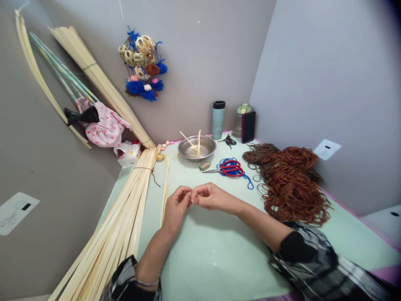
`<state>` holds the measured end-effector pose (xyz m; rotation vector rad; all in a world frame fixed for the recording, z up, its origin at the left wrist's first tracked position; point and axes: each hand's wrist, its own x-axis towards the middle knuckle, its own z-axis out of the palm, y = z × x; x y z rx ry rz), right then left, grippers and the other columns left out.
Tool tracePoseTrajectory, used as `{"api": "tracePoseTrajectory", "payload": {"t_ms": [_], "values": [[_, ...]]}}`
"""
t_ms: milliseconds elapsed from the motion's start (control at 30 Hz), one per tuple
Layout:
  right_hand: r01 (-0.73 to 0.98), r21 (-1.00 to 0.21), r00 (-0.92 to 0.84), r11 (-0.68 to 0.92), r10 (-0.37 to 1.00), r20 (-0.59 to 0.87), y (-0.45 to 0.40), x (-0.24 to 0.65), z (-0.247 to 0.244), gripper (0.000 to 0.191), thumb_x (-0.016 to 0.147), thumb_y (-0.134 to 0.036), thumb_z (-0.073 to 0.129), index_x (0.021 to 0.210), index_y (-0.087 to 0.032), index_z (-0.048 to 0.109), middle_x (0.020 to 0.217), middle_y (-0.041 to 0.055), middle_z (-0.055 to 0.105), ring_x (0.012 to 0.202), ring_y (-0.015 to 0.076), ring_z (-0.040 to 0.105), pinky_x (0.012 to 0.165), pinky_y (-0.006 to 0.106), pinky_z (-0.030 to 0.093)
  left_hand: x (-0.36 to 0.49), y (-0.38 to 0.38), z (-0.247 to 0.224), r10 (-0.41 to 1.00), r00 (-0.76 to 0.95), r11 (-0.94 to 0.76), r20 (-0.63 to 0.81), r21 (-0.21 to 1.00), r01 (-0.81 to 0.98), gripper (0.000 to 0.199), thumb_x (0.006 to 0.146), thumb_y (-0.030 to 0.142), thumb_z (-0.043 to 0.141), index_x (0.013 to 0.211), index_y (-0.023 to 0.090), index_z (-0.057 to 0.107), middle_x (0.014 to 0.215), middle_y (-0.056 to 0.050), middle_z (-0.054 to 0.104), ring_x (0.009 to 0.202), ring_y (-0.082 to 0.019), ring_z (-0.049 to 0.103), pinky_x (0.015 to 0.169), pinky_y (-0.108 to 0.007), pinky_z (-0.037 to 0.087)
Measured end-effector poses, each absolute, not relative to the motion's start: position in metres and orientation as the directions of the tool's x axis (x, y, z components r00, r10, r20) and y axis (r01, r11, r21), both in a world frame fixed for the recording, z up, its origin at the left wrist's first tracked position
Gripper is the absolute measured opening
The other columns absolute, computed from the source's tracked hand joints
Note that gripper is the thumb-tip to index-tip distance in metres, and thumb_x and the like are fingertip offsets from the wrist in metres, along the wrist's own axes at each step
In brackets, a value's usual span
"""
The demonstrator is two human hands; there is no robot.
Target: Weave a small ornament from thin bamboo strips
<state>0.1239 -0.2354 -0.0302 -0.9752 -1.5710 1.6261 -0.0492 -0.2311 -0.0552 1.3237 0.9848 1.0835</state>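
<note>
My left hand (178,208) and my right hand (210,196) meet fingertip to fingertip above the middle of the table. Both are closed in a pinch, and a tiny pale bit shows between them, too small to name. Beyond them lie red-handled scissors (231,169) on blue cord (250,183), with a small spool of thread (205,166) to their left. A metal bowl (184,153) behind the spool holds pale strips. Left of my left hand, thin pale strips (165,188) rest on the table.
A long bundle of flat strips (125,200) runs along the left. Brown-red cord (294,188) is heaped at the right. A tumbler (218,121), keys (228,141), a phone (248,127) and a bottle (238,123) stand or lie at the back. Woven balls (140,58) hang on the wall.
</note>
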Motion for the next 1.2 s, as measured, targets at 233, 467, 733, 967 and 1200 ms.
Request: {"api": "tracePoseTrajectory", "payload": {"t_ms": [233, 467, 733, 967, 1200], "values": [[0.386, -0.855, -0.269, 0.346, 0.929, 0.255, -0.223, 0.147, -0.025, 0.008, 0.079, -0.017, 0.059, 0.072, -0.016, 0.063, 0.067, -0.0026, 0.052, 0.061, 0.0097, 0.043, 0.056, 0.022, 0.031, -0.047, -0.236, -0.059, 0.868, 0.495, -0.039, 0.046, 0.999, -0.024, 0.019, 0.087, 0.036, 0.067, 0.091, 0.018, 0.070, 0.077, -0.003, 0.065, 0.072, -0.016, 0.057, 0.071, -0.027, 0.043], [0.306, -0.891, -0.367, 0.336, 0.905, 0.215, -0.212, 0.151, -0.042, 0.024, 0.090, -0.037, 0.059, 0.081, -0.016, 0.068, 0.072, -0.0009, 0.056, 0.064, 0.0114, 0.046, 0.059, 0.023, 0.035, -0.048, -0.241, -0.044, 0.855, 0.517, 0.224, -0.040, 0.928, -0.297, 0.039, 0.087, 0.038, 0.071, 0.119, 0.017, 0.063, 0.069, 0.001, 0.060, 0.063, -0.011, 0.052, 0.063, -0.023, 0.042], [0.626, -0.660, -0.188, 0.417, 0.901, 0.391, -0.215, 0.147, -0.047, 0.014, 0.091, -0.020, 0.054, 0.084, -0.019, 0.065, 0.079, 0.0016, 0.061, 0.067, 0.0134, 0.050, 0.064, 0.026, 0.035, -0.053, -0.229, -0.043, 0.900, 0.415, 0.355, -0.129, 0.769, -0.531, 0.028, 0.078, 0.028, 0.080, 0.093, 0.010, 0.066, 0.068, 0.003, 0.050, 0.059, -0.006, 0.046, 0.052, -0.016, 0.037], [0.424, -0.810, -0.059, 0.404, 0.905, 0.421, -0.227, 0.132, -0.043, 0.020, 0.096, -0.035, 0.054, 0.092, -0.020, 0.067, 0.072, 0.0013, 0.061, 0.063, 0.0152, 0.051, 0.063, 0.028, 0.039, -0.056, -0.225, -0.045, 0.908, 0.391, 0.371, -0.152, 0.723, -0.583, 0.026, 0.077, 0.025, 0.081, 0.091, 0.010, 0.065, 0.071, 0.002, 0.049, 0.061, -0.006, 0.047, 0.052, -0.015, 0.039], [0.550, -0.690, -0.222, 0.471, 0.879, 0.422, -0.240, 0.119, -0.046, 0.021, 0.097, -0.028, 0.051, 0.108, -0.023, 0.068, 0.091, 0.0061, 0.070, 0.078, 0.0182, 0.061, 0.070, 0.028, 0.041, -0.055, -0.226, -0.047, 0.907, 0.397, 0.361, -0.143, 0.750, -0.554, 0.029, 0.075, 0.028, 0.082, 0.091, 0.010, 0.065, 0.070, 0.003, 0.050, 0.060, -0.006, 0.047, 0.052, -0.016, 0.038]]}}
